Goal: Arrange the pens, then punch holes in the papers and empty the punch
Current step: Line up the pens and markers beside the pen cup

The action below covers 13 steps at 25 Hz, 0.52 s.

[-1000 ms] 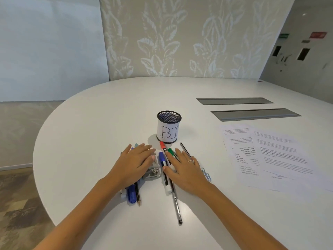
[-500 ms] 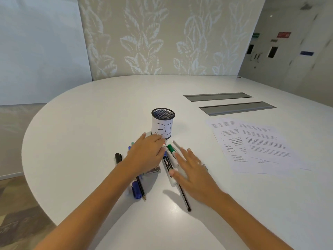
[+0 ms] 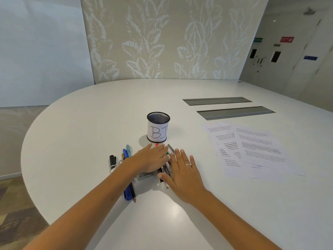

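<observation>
A black mesh pen cup (image 3: 158, 127) with a white label stands upright on the white table (image 3: 90, 123). Just in front of it lies a cluster of pens and markers. My left hand (image 3: 150, 159) lies flat over the red and green markers (image 3: 168, 153). My right hand (image 3: 182, 170) rests flat beside it, its thumb against a white marker (image 3: 162, 183). A blue pen (image 3: 127, 193), a pencil (image 3: 133, 193) and a black marker (image 3: 112, 162) lie to the left. A metal hole punch (image 3: 144, 176) peeks out under my left hand. Printed papers (image 3: 252, 150) lie to the right.
Two grey cable flaps (image 3: 234, 112) are set into the table behind the papers. The table's rounded edge curves away at the left, with floor beyond it. A leaf-patterned wall panel stands at the far side.
My left hand has slid right over the markers near the cup. My right hand has closed in against the pens from the right. A black marker now shows at the left.
</observation>
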Each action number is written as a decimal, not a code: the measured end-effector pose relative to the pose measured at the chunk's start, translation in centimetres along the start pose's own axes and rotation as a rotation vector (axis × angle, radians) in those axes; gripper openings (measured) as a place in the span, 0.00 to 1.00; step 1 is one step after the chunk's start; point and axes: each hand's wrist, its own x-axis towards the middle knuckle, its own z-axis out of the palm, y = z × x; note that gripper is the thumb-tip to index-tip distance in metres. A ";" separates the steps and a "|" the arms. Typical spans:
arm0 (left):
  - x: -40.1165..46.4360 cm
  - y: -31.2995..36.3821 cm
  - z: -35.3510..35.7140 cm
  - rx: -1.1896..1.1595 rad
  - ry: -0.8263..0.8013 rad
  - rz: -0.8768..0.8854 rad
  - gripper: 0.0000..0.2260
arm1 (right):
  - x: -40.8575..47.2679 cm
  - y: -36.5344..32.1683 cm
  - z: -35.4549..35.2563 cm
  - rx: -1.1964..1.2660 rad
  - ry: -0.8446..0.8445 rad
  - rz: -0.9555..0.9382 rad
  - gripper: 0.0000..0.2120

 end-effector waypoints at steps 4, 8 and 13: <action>-1.7 0.2 -1.0 -0.218 0.199 -0.029 0.21 | 1.9 0.2 -0.8 0.127 -0.086 0.032 0.40; -4.3 -2.2 -0.6 -0.287 0.310 -0.153 0.22 | 3.0 0.1 -0.9 0.149 -0.227 0.032 0.33; -6.0 -2.7 0.6 -0.240 0.136 -0.163 0.26 | 2.6 -0.1 0.2 0.077 -0.171 0.005 0.28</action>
